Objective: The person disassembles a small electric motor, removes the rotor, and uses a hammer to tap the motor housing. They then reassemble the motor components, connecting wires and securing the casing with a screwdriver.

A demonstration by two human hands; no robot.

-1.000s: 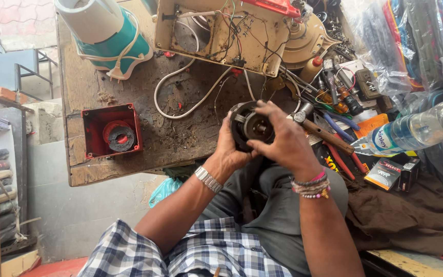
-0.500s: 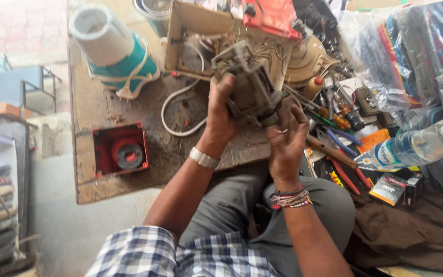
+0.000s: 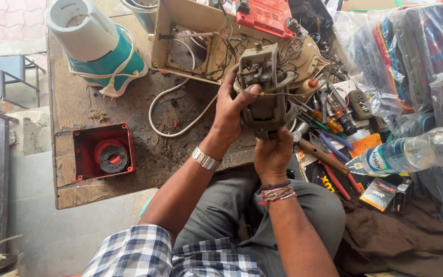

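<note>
Seen from above at a cluttered repair bench, a clear plastic bottle [image 3: 416, 151] with a blue-and-white label band lies on its side at the right edge of the frame, its cap end pointing toward centre. Just below it, at lower right, a small dark carton [image 3: 388, 193] with a red and white printed face rests on brown cloth. Bundles of goods in clear plastic bags [image 3: 401, 56] fill the upper right. An orange flat pack [image 3: 365, 144] sits among loose screwdrivers beside the bottle's neck. At upper left stands a white-and-teal mixer base [image 3: 96, 48] wrapped in its white cord, and at left centre an open red square housing [image 3: 102, 152] holds a dark ring. In the centre of the frame, raised over the wooden table [image 3: 73, 110], is a grey electric motor [image 3: 263, 90] with exposed wires. The left hand [image 3: 232, 110], wrist bearing a metal watch, curls around the motor's left side, thumb pressed on its upper face. The right hand [image 3: 273, 154], wrist wrapped in thread bands, reaches up from below and clasps the motor's lower end with closed fingers.
</note>
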